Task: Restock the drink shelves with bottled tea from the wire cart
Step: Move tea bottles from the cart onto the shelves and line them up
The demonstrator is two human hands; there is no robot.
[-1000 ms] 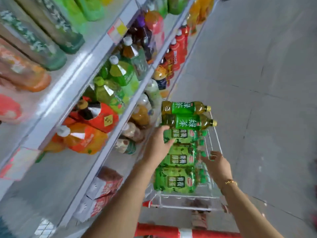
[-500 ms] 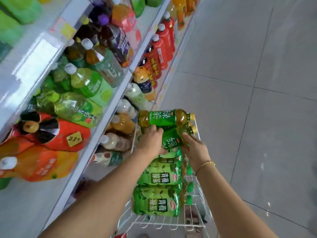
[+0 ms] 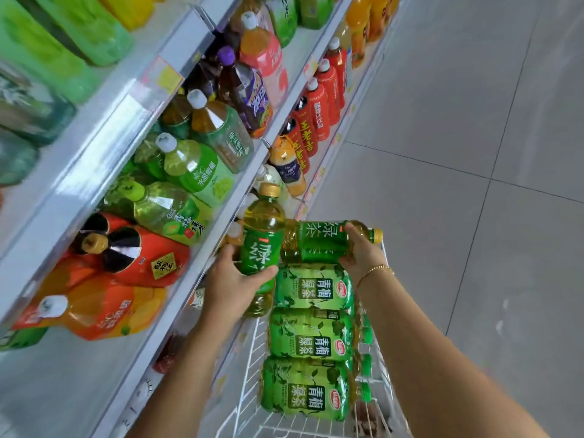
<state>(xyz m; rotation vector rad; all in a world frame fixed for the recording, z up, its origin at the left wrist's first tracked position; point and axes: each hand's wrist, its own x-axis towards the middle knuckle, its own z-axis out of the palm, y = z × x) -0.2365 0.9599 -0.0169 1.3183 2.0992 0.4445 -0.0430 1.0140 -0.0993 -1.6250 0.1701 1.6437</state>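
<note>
My left hand (image 3: pixel 234 279) grips a green tea bottle (image 3: pixel 262 235) with a gold cap, lifted upright at the cart's far left corner beside the shelf edge. My right hand (image 3: pixel 360 251) holds a second green tea bottle (image 3: pixel 319 237) that lies on its side across the far end of the white wire cart (image 3: pixel 249 393). Three light-green plum tea bottles (image 3: pixel 311 336) lie side by side in the cart below my hands.
White drink shelves (image 3: pixel 104 147) run along the left, packed with large green, orange, red and purple bottles. A lower shelf (image 3: pixel 319 172) holds red tea bottles. Grey tiled floor (image 3: pixel 474 153) spreads to the right of the cart.
My left hand has lifted one green tea bottle out of the cart and turned it upright. My right hand now holds the other bottle near its neck. The view has moved closer.
</note>
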